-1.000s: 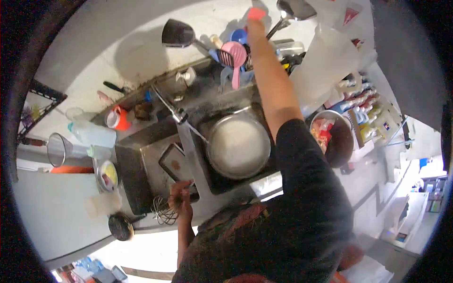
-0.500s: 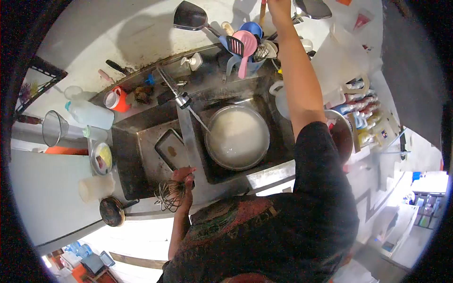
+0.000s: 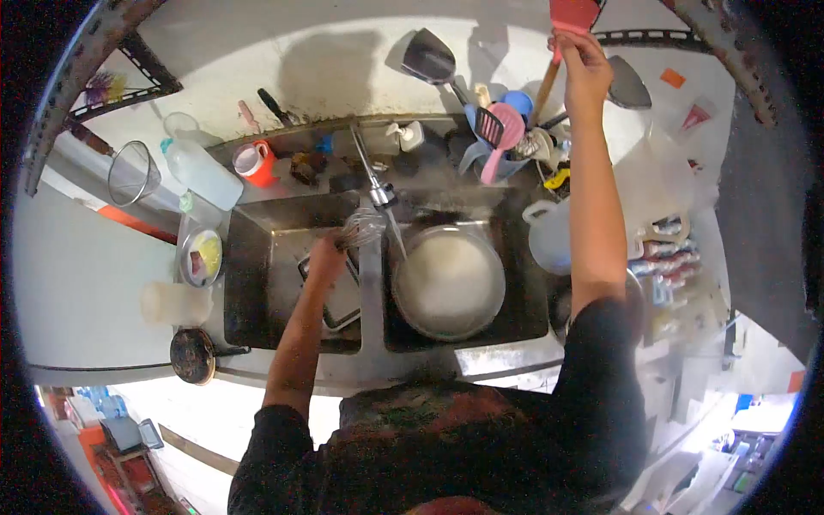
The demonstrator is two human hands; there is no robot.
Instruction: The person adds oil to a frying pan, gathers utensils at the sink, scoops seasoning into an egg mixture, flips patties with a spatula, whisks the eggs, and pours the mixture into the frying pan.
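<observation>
My left hand (image 3: pixel 326 257) grips a wire whisk (image 3: pixel 364 228) over the divider between the two sinks, its wires close to the running tap (image 3: pixel 382 194). Water falls from the tap into a round metal basin (image 3: pixel 451 283) of cloudy whitish liquid in the right sink. High at the upper right, my right hand (image 3: pixel 587 69) pinches a red spatula (image 3: pixel 573 14) just below its head. The spatula's wooden handle slants down to a blue utensil holder (image 3: pixel 475 160), crowded with a pink ladle (image 3: pixel 506 129), a slotted turner and other tools.
A rectangular tray (image 3: pixel 345 296) lies in the left sink (image 3: pixel 283 326). Along the back ledge are an orange cup (image 3: pixel 256 163) and a soap pump (image 3: pixel 407 136). A clear jug (image 3: pixel 202 172) and a small black pan (image 3: pixel 193 355) sit at left. Several bottles (image 3: pixel 669 270) stand at right.
My left hand has carried the whisk up from the front edge toward the tap. My right hand, out of frame at its top before, now shows with the red spatula. The view has shifted.
</observation>
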